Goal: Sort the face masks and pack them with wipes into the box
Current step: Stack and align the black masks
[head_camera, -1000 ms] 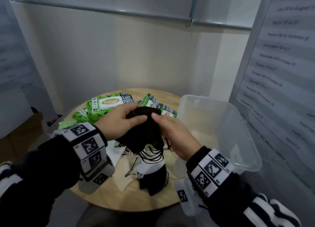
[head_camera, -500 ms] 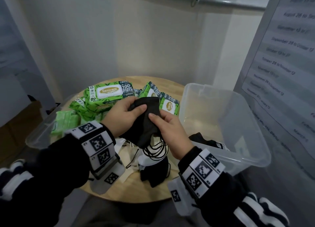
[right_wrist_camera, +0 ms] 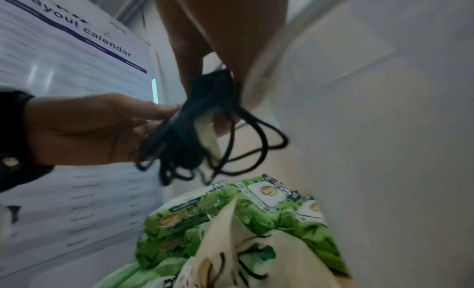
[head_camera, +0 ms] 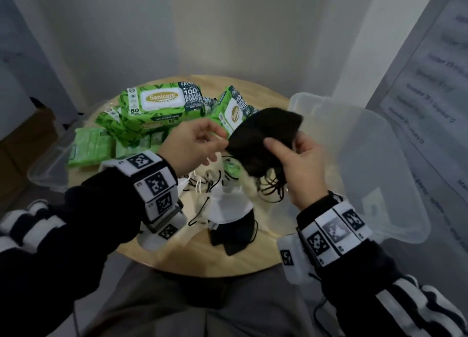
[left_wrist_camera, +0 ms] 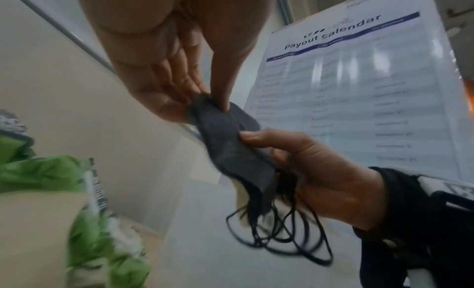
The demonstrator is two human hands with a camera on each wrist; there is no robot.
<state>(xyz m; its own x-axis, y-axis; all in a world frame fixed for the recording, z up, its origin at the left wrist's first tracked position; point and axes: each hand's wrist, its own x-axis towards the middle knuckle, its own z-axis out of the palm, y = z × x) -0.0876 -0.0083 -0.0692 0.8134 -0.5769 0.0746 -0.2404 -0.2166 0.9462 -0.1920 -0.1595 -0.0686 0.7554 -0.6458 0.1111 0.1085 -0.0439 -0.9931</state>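
- Head view: a round wooden table stands in a pale-walled corner, with a printed calendar sheet on the wall at the right.
- Green wipes packs are heaped at the table's far side; white and black face masks lie in a loose pile near the front edge.
- A clear plastic box sits at the table's right side.
- The right hand grips a bundle of black masks, thumb on top, held above the table just beside the box, ear loops dangling.
- The left hand reaches to the bundle's left edge, fingers curled.
- Left wrist view: the left hand pinches the upper corner of the black masks between thumb and fingers; the right hand holds the lower part.
- Right wrist view: the right hand clasps the black masks from above, the left hand touches their side, and wipes packs lie below.
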